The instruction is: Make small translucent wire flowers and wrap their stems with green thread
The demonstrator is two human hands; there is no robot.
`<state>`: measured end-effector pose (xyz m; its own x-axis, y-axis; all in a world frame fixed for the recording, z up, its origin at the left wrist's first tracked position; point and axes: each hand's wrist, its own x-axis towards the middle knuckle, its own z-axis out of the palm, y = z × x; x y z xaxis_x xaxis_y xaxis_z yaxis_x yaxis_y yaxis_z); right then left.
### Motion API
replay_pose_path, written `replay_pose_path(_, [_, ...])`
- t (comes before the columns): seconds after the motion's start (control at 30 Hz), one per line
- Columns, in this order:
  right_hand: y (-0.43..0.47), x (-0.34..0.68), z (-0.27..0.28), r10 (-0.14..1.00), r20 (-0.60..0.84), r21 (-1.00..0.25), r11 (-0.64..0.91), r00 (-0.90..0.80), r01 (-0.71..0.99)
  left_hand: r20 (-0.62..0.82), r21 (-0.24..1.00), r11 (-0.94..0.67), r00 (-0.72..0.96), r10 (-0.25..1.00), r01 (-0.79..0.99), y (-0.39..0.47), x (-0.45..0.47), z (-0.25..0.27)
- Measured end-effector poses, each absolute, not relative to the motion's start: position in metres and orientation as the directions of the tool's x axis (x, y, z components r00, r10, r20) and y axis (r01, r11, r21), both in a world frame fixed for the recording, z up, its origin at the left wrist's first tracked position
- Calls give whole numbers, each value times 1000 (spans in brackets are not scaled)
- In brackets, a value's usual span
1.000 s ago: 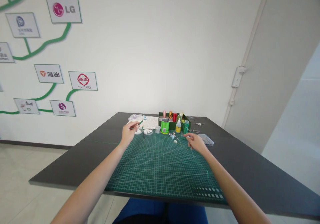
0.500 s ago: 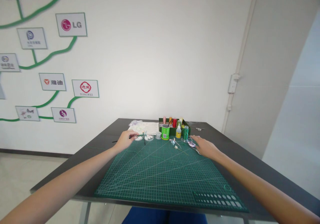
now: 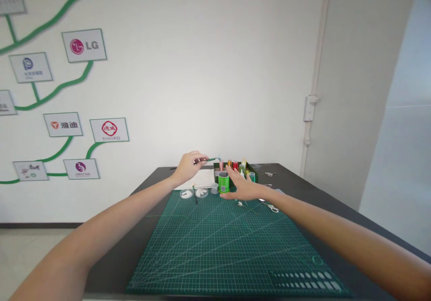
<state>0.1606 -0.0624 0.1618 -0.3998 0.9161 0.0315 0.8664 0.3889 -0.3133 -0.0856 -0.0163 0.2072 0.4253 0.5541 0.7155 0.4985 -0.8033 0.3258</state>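
Observation:
My left hand (image 3: 191, 166) is raised over the far left part of the table, fingers closed on a slim green-handled tool (image 3: 211, 159). The tool points right, with a pale bluish tip; its exact kind is too small to make out. My right hand (image 3: 244, 186) is open, fingers spread, beside a bright green can (image 3: 223, 182) and in front of a dark green box (image 3: 255, 172) of coloured spools and bottles. Whether it touches the can I cannot tell. It partly hides a glue bottle and the small floral pieces (image 3: 240, 204) on the mat.
A green cutting mat (image 3: 232, 242) covers much of the black table. Two shallow dishes (image 3: 201, 193) of white pieces, a small brush (image 3: 195, 196) and a grey jar (image 3: 214, 188) sit near its far edge. White-handled scissors (image 3: 273, 208) lie to the right. A wall stands behind.
My left hand has lifted and moved right with the tool, away from the dishes. My right hand has swung left from the scissors to near the green can. The view has shifted slightly.

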Motion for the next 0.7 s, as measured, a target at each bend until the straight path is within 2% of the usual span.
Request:
replay_pose_path(0.1, [-49, 163, 175, 894, 112, -435, 436, -433, 788, 721, 245, -839, 487, 492, 486, -16, -72, 232])
replay_pose_path(0.17, [-43, 164, 183, 864, 205, -556, 490, -460, 672, 724, 208, -853, 512, 463, 478, -17, -64, 247])
replay_pose_path(0.23, [-41, 164, 191, 841, 280, -682, 513, -463, 520, 712, 200, -858, 531, 459, 473, -18, -57, 260])
replay_pose_path(0.33, [-43, 162, 204, 843, 314, -828, 468, -437, 309, 694, 227, -858, 541, 475, 461, -18, -47, 276])
replay_pose_path(0.43, [-49, 162, 217, 845, 331, -864, 451, -420, 226, 683, 250, -852, 540, 492, 461, -13, -40, 291])
replay_pose_path(0.7, [-57, 171, 246, 831, 366, -861, 473, -420, 186, 645, 372, -798, 485, 590, 474, 19, -32, 337])
